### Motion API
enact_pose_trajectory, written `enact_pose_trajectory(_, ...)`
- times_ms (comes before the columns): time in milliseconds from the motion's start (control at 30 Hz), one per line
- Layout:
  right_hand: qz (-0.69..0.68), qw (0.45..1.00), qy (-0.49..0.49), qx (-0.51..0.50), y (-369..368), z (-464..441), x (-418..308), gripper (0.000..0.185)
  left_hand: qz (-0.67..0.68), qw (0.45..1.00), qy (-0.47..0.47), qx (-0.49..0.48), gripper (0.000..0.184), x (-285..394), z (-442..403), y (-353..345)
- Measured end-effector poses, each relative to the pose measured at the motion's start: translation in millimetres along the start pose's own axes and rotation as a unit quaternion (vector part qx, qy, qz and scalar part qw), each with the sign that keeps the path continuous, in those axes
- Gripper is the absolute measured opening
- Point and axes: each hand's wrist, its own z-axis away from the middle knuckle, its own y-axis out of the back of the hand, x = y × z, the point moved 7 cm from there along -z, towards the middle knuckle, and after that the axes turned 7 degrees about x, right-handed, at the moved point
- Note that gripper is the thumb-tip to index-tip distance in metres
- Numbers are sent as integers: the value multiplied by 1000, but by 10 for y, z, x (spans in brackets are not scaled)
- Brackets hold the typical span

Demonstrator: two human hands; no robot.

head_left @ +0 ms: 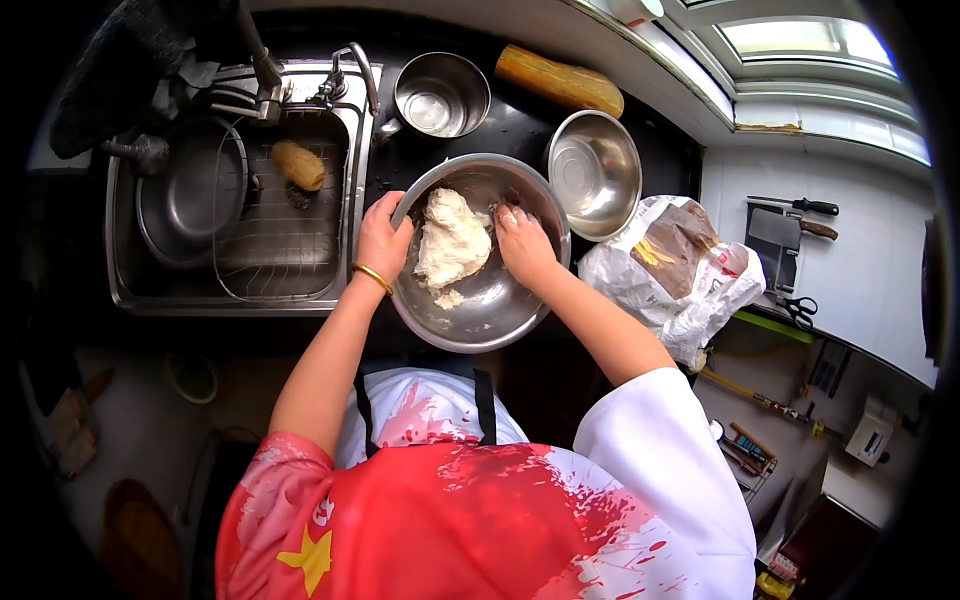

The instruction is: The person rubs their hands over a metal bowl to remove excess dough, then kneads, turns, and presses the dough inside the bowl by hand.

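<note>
The left hand [383,240], with a gold bracelet [372,277] on its wrist, is curled over the near rim of the big metal bowl [480,315] and has hold of it. The right hand [525,250] is inside the bowl, part open, fingers a bit bent and resting by the far wall; it has hold of nothing I can see. Between the two hands sits a big lump of dough [455,240], with small crumbs [449,299] beside it. I can't tell if the right fingertips touch the dough. Ahead of the left hand is a metal pot [440,90]; I can't tell if water is in it. Just past the right hand, a smaller metal bowl [590,170] and a white plastic bag [670,295] crowd close to the big bowl. I can't see into the bag. Ahead of the right hand lies a long yellow squash [560,80]. To the left of the left hand is the sink [225,306], with a round pan [185,205] and a brown lumpy thing [298,165] in it, and a tap [372,95] behind. Far right of the right hand are a cleaver [775,228] and scissors [800,310].
</note>
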Motion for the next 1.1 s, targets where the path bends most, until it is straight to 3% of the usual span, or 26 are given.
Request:
enact_pose_trajectory(167, 31, 996, 30, -76, -292, 583, -153, 37, -5, 1000, 5, -2, 29, 1, 0, -10)
enact_pose_trajectory(333, 42, 999, 17, -13, -10, 35, -49, 36, -6, 1000, 10, -19, 29, 11, -20, -15)
enact_pose_trajectory(433, 98, 989, -4, -112, 74, -73, 27, 36, -6, 1000, -5, 1, 30, 25, 13, 15)
enact_pose_trajectory(467, 122, 990, 15, -62, 89, 25, 73, 32, -4, 1000, -5, -3, 30, 4, 24, -18)
enact_pose_trajectory(633, 47, 935, -15, -351, -61, 667, -124, 33, -22, 1000, -5, 15, 30, 28, 44, -32)
enact_pose_trajectory(667, 50, 935, -12, -350, -70, 636, -71, 33, -25, 1000, -5, 7, 31, 37, 46, -42)
enact_pose_trajectory(733, 168, 975, 42, -137, 197, 322, 24, 35, -22, 1000, -10, 6, 30, 27, 15, -37)
enact_pose_trajectory(800, 172, 974, 45, -140, 171, 249, 79, 36, -35, 999, -21, -15, 30, 80, 2, -45)
enact_pose_trajectory(867, 195, 956, 41, -216, 9, 445, 61, 35, -42, 999, -26, -13, 30, 72, 41, -89)
enact_pose_trajectory(900, 154, 932, 43, -324, 16, 522, -26, 34, -49, 998, -31, 3, 30, 80, 18, -81)
enact_pose_trajectory(933, 104, 924, 18, -367, -87, 601, -79, 32, -42, 999, -33, 2, 29, 86, 52, -106)
enact_pose_trajectory(1000, 85, 929, -26, -360, 6, 507, -31, 31, -36, 999, -32, -8, 29, 58, 88, -143)
enact_pose_trajectory(1100, 155, 977, 21, -148, 201, 189, 125, 31, -31, 999, -32, -16, 29, 83, 83, -116)
